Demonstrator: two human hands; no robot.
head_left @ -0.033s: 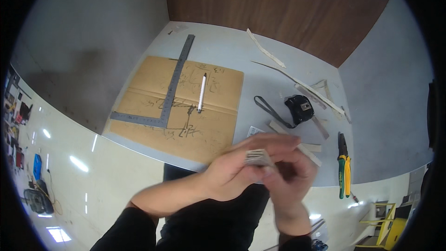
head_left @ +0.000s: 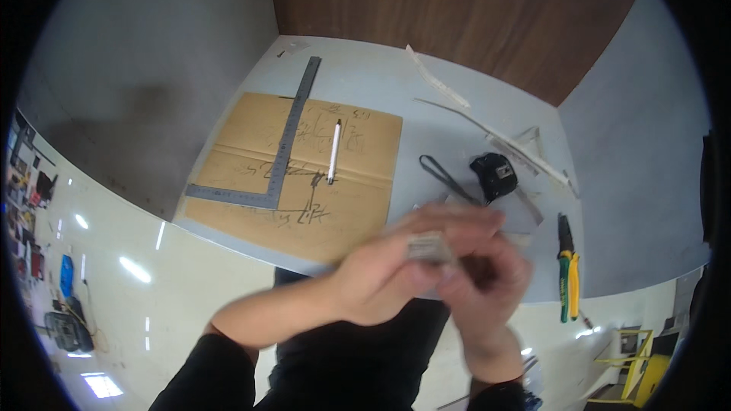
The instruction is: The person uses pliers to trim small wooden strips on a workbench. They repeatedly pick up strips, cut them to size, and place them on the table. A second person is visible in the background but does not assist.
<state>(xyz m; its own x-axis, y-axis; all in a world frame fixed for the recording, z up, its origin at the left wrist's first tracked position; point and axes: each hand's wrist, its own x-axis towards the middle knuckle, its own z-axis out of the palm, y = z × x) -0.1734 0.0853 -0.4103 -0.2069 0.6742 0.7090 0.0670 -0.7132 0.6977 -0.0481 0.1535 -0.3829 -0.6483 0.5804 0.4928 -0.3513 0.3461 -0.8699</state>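
Note:
My two hands meet just in front of the near edge of the grey table [head_left: 365, 68], both blurred. My left hand [head_left: 384, 270] comes in from the lower left, and its fingers pinch a small pale grey piece [head_left: 428, 247]. My right hand [head_left: 491, 278] rises from below and closes its fingers on the same piece from the right. What the piece is cannot be made out. The nearest things on the table are a black tape measure [head_left: 493, 175] and thin white strips [head_left: 525, 205] behind my fingers.
A brown cardboard sheet [head_left: 350, 213] with pen marks lies at the table's left, with a steel square [head_left: 285, 144] and a white pen [head_left: 333, 151] on it. Green and yellow pliers [head_left: 567, 274] lie at the right edge. Long white strips [head_left: 438, 80] lie at the back. A wooden wall stands behind.

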